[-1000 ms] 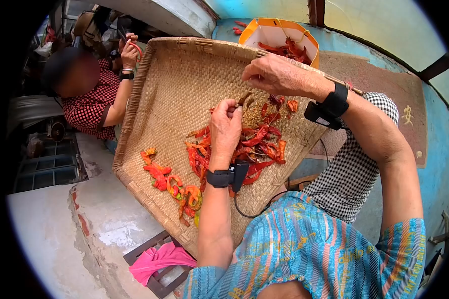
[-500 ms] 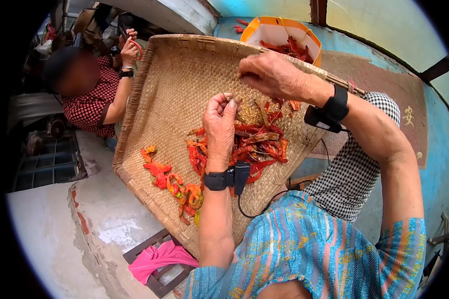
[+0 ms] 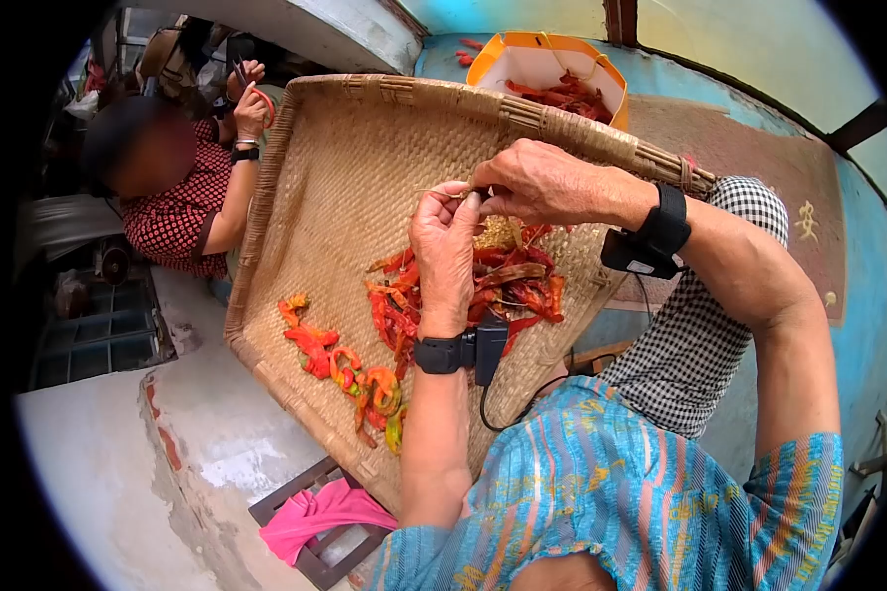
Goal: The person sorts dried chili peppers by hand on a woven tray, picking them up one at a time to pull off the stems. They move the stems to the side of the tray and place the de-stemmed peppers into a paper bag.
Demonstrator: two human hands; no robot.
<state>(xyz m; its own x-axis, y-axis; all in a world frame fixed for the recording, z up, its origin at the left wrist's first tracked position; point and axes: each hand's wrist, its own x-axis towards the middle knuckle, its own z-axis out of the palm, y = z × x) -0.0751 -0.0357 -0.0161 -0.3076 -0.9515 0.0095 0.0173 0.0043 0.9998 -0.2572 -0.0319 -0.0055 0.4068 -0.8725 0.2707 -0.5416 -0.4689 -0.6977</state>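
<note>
Over the woven tray (image 3: 335, 167), my left hand (image 3: 445, 241) pinches a thin brownish stem or strip, which pokes out past the fingertips. My right hand (image 3: 537, 182) meets it from the right, its fingers closed at the left fingertips; what they grip is too small to name. Below both hands lies a heap of dried red chillies (image 3: 522, 286), with pale yellow seeds (image 3: 500, 232) at its upper edge. A smaller row of red, orange and green chillies (image 3: 350, 369) rests in the left part of the tray.
Beyond the tray's far rim stands an orange-edged white bag (image 3: 493, 71) holding red chillies. A person in a red patterned shirt (image 3: 172, 207) holds scissors (image 3: 266, 103) at the left. A pink cloth (image 3: 320, 512) hangs over a dark wooden frame (image 3: 330, 566) below.
My right hand has come down and left to meet my left hand, and its fingers have closed. Some red pieces near the seeds are now covered by it.
</note>
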